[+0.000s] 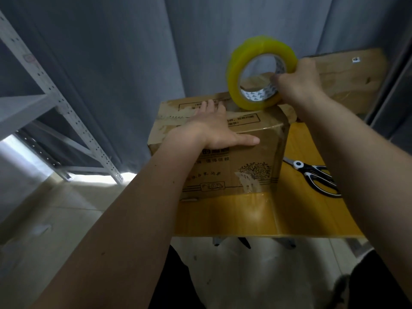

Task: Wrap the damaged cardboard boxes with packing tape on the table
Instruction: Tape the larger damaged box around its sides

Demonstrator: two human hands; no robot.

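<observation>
A brown printed cardboard box [252, 166] stands on the yellow wooden table [296, 210], with torn patches and clear tape on its front and right edge. My left hand [214, 128] lies flat on the box's top, fingers straight, thumb along the front edge. My right hand [298, 83] grips a yellowish roll of packing tape [234, 65] held upright over the box's far right corner. A clear strip runs from the roll down the box's right side.
Black-handled scissors [316, 177] lie on the table right of the box. A second cardboard piece [352, 79] stands behind at the right. A grey curtain hangs behind, and a metal shelf rack [55, 101] stands on the tiled floor at left.
</observation>
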